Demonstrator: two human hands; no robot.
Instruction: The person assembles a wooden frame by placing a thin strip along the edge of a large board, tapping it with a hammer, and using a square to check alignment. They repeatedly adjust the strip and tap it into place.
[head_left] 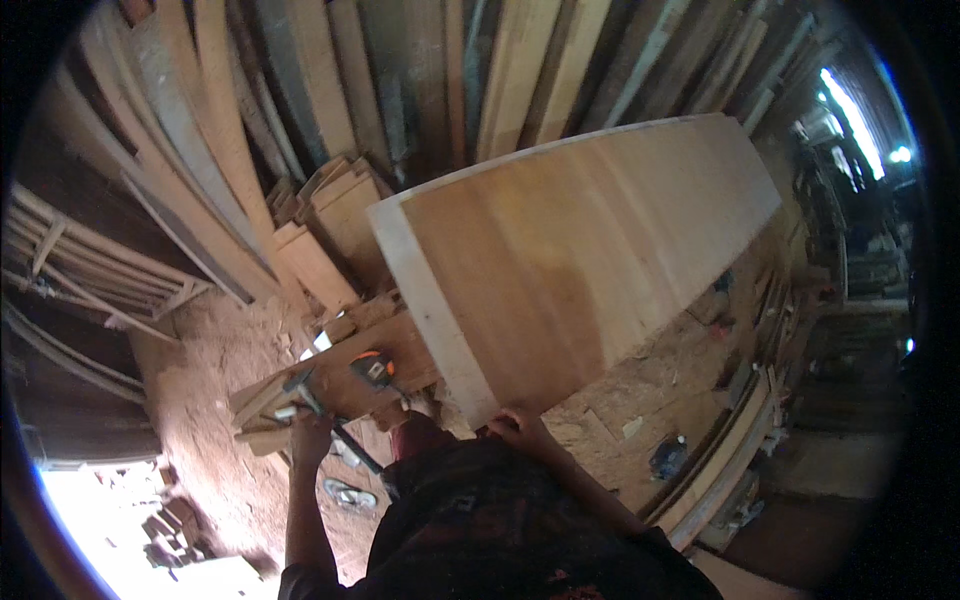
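A large, flat wooden panel (560, 260) with a pale strip along its left end lies across the middle. My right hand (522, 432) is closed at its near edge, by the lower left corner. To the left, my left hand (311, 437) is closed beside a wooden bench board (335, 385). A small white piece shows next to its fingers, but what they hold is hidden. A hammer (352, 443) with a black handle lies just right of that hand, its head on the board. Farther along the board sits an orange and black tape measure (373, 368).
Long planks (320, 80) lean along the back. Short wood blocks (345, 200) are stacked left of the panel. A sandal (350, 494) lies on the dusty floor (215, 400). Long boards (715, 470) and a dark, shiny object (668, 457) are at the right.
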